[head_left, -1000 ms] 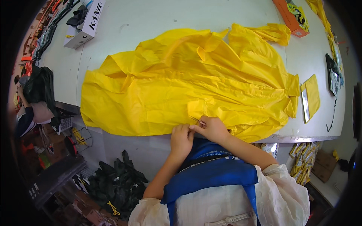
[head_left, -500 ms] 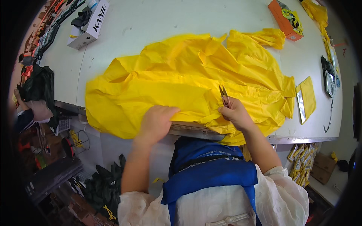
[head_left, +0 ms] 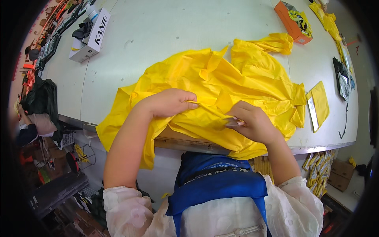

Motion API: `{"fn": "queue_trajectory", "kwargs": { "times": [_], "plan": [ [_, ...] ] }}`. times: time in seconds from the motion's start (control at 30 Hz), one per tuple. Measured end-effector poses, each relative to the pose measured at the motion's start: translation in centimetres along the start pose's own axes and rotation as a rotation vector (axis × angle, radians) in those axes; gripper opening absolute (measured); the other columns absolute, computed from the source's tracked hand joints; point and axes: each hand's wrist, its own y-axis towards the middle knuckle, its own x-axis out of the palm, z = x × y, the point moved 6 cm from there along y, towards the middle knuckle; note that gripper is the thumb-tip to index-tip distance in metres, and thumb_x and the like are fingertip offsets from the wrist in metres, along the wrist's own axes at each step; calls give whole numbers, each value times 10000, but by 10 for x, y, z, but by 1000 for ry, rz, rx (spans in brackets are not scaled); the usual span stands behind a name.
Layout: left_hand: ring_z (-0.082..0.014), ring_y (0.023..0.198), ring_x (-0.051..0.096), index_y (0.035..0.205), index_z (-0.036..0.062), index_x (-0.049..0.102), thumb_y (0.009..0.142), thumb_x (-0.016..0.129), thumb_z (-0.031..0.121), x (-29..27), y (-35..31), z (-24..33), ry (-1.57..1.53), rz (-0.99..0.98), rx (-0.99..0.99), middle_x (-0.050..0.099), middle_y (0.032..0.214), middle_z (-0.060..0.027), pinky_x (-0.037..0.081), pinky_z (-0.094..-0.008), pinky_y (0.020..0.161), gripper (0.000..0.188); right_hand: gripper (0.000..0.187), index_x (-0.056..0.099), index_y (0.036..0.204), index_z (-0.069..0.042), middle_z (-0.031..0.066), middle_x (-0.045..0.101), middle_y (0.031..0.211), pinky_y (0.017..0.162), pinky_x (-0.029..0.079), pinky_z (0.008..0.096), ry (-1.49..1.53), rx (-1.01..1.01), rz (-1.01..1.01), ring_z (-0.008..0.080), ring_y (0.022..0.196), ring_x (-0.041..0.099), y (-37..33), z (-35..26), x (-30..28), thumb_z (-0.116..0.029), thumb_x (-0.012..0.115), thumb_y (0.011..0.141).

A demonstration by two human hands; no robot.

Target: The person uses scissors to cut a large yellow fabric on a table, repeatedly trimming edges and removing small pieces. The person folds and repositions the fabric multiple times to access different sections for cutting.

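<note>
A crumpled yellow garment [head_left: 258,71] of thin, smooth fabric spreads over the table, part of it hanging past the front edge. My left hand [head_left: 170,102] is closed, pinching a fold of it between thumb and fingers. To the right, my right hand [head_left: 256,121] is wrapped round small thread snips [head_left: 233,123], whose blades lie against the fabric. Those fingers also touch the cloth, and most of the snips is hidden in the palm. A folded yellow pouch [head_left: 320,103] with a silvery strip lies right of the garment.
The pale table [head_left: 158,23] has its front edge by my blue apron [head_left: 217,189]. A white box [head_left: 91,41] of dark items stands far left, an orange box [head_left: 293,23] far right. Dark cloth [head_left: 342,79] lies at the right edge. Another person [head_left: 39,122] is at far left.
My left hand has moved up and right and now pinches a fabric fold. The snips in my right hand turned from pointing away to pointing left. The garment's left part shifted inward.
</note>
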Motion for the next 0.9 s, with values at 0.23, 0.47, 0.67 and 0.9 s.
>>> {"fn": "queue_trajectory", "kwargs": {
  "times": [0.23, 0.47, 0.67, 0.9],
  "plan": [
    [-116, 648, 441, 881, 72, 567, 924, 547, 276, -5, 10, -10, -64, -34, -73, 473, 661, -22, 386, -272, 607, 209, 239, 635, 854, -66, 71, 545, 804, 614, 455, 269, 263, -5, 323, 207, 716, 563, -33, 32, -7, 116, 629, 698],
    [-97, 652, 445, 879, 79, 580, 897, 589, 240, -4, 12, -23, -56, -14, -59, 498, 669, -2, 385, -261, 607, 162, 230, 614, 754, -83, 59, 514, 835, 571, 440, 272, 38, -55, 158, 185, 692, 548, -18, 6, -7, 111, 634, 632],
    [-72, 671, 454, 872, 72, 588, 895, 589, 205, -4, 13, -22, -115, -63, -45, 522, 689, 11, 388, -242, 618, 135, 247, 619, 756, -76, 64, 483, 830, 567, 412, 265, 111, -146, 178, 188, 700, 517, -30, 15, -4, 126, 594, 615],
    [-73, 707, 490, 917, 65, 598, 870, 618, 196, -3, 6, -31, -142, 34, -109, 570, 756, 10, 415, -246, 668, 141, 379, 648, 833, -65, 49, 468, 871, 644, 369, 232, 428, 37, 317, 155, 761, 466, -24, 32, 0, 199, 445, 652]
  ]
}}
